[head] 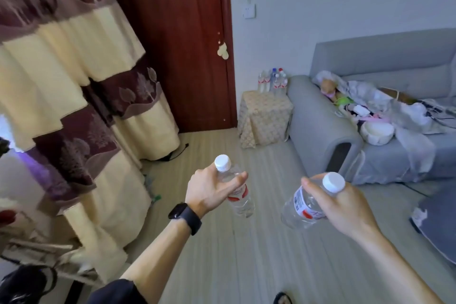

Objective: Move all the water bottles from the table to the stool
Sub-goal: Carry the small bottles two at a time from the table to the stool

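Over the floor (246, 254), well short of the stool (265, 116), your left hand (212, 191) curls round the first bottle (240, 201) near its neck, your right hand (345, 207) round the second bottle (302, 208), and setting both down together may topple the standing bottles (272, 81) crowding the stool's back edge.
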Motion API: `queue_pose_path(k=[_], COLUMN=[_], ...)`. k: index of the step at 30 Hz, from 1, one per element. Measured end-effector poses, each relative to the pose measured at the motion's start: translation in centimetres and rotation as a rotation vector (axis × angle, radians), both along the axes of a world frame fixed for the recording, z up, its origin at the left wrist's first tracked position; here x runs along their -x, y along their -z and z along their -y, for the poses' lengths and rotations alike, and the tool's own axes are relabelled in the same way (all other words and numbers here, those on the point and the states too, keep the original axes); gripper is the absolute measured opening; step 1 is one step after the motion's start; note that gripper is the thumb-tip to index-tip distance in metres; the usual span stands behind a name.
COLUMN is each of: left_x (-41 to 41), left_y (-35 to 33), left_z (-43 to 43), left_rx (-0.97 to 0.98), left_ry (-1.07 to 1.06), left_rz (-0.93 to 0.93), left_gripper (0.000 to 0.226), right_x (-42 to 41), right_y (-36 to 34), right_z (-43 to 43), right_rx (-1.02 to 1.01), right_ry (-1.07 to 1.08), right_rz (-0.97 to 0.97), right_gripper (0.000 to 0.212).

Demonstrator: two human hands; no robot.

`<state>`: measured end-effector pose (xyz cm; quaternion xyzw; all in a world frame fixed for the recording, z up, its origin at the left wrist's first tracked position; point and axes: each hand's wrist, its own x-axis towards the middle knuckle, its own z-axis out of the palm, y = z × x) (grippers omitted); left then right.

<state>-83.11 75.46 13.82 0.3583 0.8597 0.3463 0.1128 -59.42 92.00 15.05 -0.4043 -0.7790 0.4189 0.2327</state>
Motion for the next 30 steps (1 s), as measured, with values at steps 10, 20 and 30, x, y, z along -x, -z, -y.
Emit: queue_pose_path(k=[10, 20, 30], left_x=[10.6, 23.9, 39.9], left_y=[-1.0, 1.3, 2.0], left_z=[-17.5, -31.0, -47.2], left_rx=[-0.010, -0.005, 0.066], left_ry=[-0.059, -0.139, -0.056], left_rz=[-0.042, 0.009, 0.011], left_gripper=[0.065, 0.079, 0.073], right_x=[11.3, 24.9, 38.9], right_y=[-2.1, -2.0, 0.2], right_z=[-20.0, -34.6, -47.7], right_rx=[-0.006, -0.054, 0.008], right_ry=[0.008, -0.013, 0.023], right_rz=[-0.066, -0.027, 0.007], right_gripper=[0.026, 0.035, 0.020])
